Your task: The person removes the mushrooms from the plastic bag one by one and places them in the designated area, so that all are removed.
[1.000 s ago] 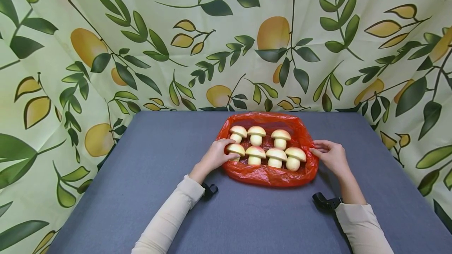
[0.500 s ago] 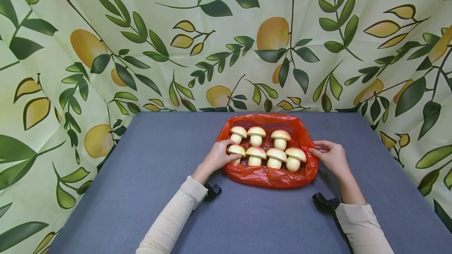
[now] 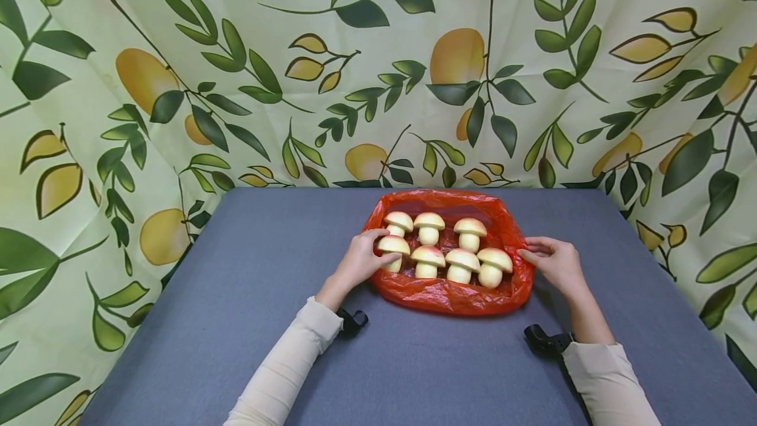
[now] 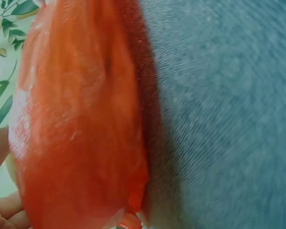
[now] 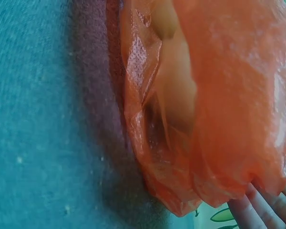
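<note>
A red plastic bag [image 3: 449, 298], its rim rolled down, stands with its mouth open at the back of the table and holds several mushrooms [image 3: 428, 254] with pale stems and yellowish caps. My left hand [image 3: 357, 261] reaches over the bag's left rim and pinches the front-left mushroom [image 3: 393, 245] between thumb and fingers. At the opposite side, my right hand [image 3: 554, 263] pinches the bag's right rim. The left wrist view shows the bag's wall [image 4: 81, 114] with fingers partly behind it. In the right wrist view, fingertips touch the thin film [image 5: 238, 143]; pale shapes show through it.
Grey-blue cloth covers the table [image 3: 266, 248]. A curtain [image 3: 390, 84] printed with leaves and fruit hangs behind it and along both sides. Each wrist wears a black camera mount [image 3: 547, 340], close to the tabletop.
My left hand has lifted the front-left mushroom slightly, so more of its stem shows. The right hand and the bag have hardly moved.
</note>
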The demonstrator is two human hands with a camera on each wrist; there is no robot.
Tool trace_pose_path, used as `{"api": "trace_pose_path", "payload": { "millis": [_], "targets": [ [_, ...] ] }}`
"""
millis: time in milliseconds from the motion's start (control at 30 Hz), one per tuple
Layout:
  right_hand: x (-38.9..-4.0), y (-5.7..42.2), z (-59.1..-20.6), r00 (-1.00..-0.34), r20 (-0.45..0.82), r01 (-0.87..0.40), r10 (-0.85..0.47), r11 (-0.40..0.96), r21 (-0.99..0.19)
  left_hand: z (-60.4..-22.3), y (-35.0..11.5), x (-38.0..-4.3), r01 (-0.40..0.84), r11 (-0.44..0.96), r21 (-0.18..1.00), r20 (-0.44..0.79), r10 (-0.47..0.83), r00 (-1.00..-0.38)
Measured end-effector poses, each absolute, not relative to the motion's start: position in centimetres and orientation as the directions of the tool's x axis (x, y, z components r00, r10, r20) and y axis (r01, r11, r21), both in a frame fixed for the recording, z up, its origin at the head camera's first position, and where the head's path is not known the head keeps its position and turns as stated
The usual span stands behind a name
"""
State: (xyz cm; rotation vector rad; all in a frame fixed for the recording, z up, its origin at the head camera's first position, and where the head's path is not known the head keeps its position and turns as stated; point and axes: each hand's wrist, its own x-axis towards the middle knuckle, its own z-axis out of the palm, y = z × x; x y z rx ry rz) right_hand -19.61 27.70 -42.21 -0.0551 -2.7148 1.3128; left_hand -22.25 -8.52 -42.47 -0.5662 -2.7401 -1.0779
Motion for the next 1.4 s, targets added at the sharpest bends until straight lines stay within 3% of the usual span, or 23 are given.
{"api": "trace_pose_path", "payload": {
  "millis": [433,733,1400],
  "targets": [
    [-18.3,28.3,-42.7,-0.997,-0.065,0.082,0.05,0.527,-0.846,-40.9,-10.3,-21.6,0.317,0.504,0.803,0.25,0.198,-0.948],
    [-17.4,28.3,-42.7,-0.997,-0.072,0.079,0.034,0.532,-0.843,-40.6,-11.9,-21.3,0.293,0.421,0.858,0.235,0.184,-0.954],
    [-17.2,28.3,-43.1,-0.999,-0.023,0.033,0.026,0.509,-0.86,-39.6,-15.4,-21.5,0.236,0.403,0.884,0.191,0.15,-0.97]
  ]
}}
